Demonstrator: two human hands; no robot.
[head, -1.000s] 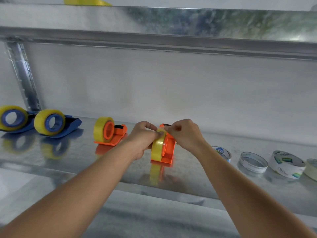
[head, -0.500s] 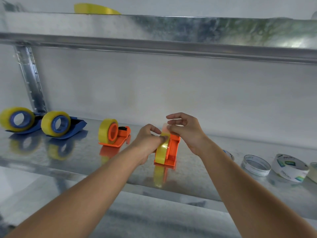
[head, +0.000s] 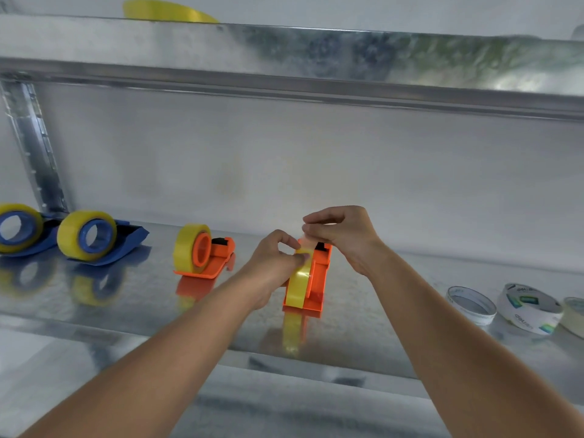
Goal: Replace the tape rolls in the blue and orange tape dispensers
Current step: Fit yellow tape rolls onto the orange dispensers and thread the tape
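Note:
An orange tape dispenser (head: pixel 317 284) stands on the metal shelf (head: pixel 363 330) in the middle, with a yellow tape roll (head: pixel 298 281) mounted in it. My left hand (head: pixel 273 260) grips the top of that roll from the left. My right hand (head: pixel 343 235) is raised just above the dispenser's cutter end and pinches the clear tape end pulled off the roll. A second orange dispenser (head: pixel 202 252) with a yellow roll stands to the left. Two blue dispensers (head: pixel 94 240) (head: pixel 17 230) with yellow rolls stand at the far left.
Several empty white tape cores (head: pixel 471 305) (head: pixel 529 308) lie on the shelf at the right. An upper shelf (head: pixel 284 58) with a yellow roll (head: pixel 167 11) on top overhangs. An upright post (head: pixel 34 147) stands at the left.
My right hand has lifted off the dispenser's top and drawn the tape end upward. My left hand stays on the roll.

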